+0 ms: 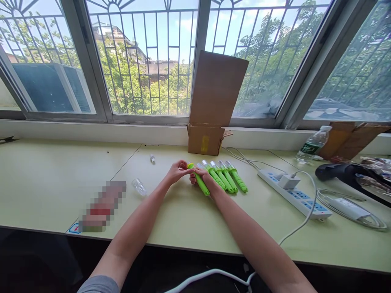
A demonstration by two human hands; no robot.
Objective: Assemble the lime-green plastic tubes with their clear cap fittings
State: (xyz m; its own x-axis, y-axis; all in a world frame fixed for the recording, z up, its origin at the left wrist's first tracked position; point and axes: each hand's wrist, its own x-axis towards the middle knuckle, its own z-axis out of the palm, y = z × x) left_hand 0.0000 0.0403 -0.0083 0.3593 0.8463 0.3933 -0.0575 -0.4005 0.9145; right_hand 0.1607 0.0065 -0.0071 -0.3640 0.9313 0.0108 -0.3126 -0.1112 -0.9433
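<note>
Over the table, my right hand (203,177) is closed around a green plastic tube-like handle (202,186), whose lower end points toward me. My left hand (177,171) is closed at the yellow upper end of that same handle, thumb and fingers pinched there. Whether it grips a separate small part is too small to tell. Just right of my right hand lie several similar green handles (232,178) with clear tips, side by side. Left of my left forearm, a clear plastic cup-like piece (139,186) rests on its side. A small white-and-clear piece (152,159) sits farther back.
An opened cardboard box (205,140) stands against the window sill. To the right are a white power strip (295,193) with cables, a plastic bottle (314,143), a coiled adapter cable (351,209) and a black curved object (345,173). A blurred item (102,207) lies front left.
</note>
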